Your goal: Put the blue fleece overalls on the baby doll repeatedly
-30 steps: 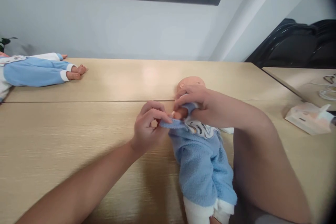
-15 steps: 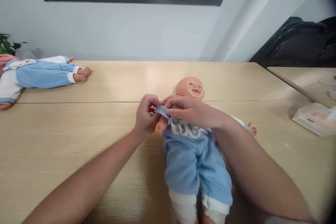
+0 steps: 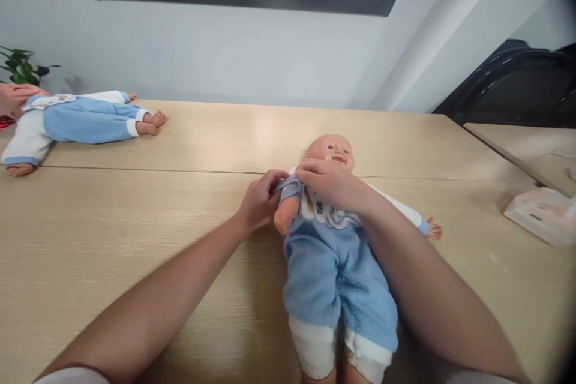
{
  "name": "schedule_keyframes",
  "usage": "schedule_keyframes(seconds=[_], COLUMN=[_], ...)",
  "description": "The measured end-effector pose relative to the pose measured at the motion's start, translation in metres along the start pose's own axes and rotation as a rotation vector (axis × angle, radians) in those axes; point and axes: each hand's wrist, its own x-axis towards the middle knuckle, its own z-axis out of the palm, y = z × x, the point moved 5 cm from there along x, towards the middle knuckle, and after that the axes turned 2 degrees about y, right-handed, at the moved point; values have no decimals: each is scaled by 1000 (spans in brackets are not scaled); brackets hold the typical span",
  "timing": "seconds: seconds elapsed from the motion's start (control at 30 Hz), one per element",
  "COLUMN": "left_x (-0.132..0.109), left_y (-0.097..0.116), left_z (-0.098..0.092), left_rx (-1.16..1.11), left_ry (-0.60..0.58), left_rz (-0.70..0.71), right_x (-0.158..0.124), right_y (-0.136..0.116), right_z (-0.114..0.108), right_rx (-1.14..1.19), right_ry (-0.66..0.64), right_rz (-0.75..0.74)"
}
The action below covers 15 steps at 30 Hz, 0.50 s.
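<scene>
A baby doll [image 3: 332, 152] lies on its back on the wooden table [image 3: 135, 234], head away from me, in a blue fleece romper [image 3: 335, 276] with white cuffs. My left hand [image 3: 261, 201] pinches the blue sleeve edge [image 3: 290, 187] at the doll's shoulder, and the doll's bare arm [image 3: 285, 216] sticks out below it. Gripping the same fabric, my right hand [image 3: 328, 183] rests on the doll's upper chest just under its chin. The doll's other arm [image 3: 420, 223] lies stretched out to the right in a white sleeve.
A second doll [image 3: 76, 123] in blue and white lies at the table's far left, with another person's hand [image 3: 15, 99] at its head. A potted plant [image 3: 20, 67] stands behind it. A tissue box [image 3: 537, 215] sits at the right. Dark chairs [image 3: 517, 87] stand beyond.
The sleeve edge has gone up the doll's arm to its shoulder, baring the arm. Both hands followed it toward the doll's neck. The view shifted, showing the face and more of the far doll.
</scene>
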Motion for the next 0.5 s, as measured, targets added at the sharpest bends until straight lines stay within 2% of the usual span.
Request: schedule_keyframes(seconds=[0.1, 0.2, 0.37, 0.5], left_x=[6, 11, 14, 16], left_y=[-12, -18, 2, 21], left_z=[0, -4, -15, -29], left_rx=[64, 52, -47, 43], left_ry=[-68, -88, -148, -162], left_rz=[-105, -180, -134, -126], right_x=[15, 17, 11, 10], right_y=[19, 25, 32, 29], right_z=[3, 4, 8, 10], right_rx=[9, 70, 415, 407], right_ry=[-72, -115, -189, -198], right_rz=[51, 23, 130, 107])
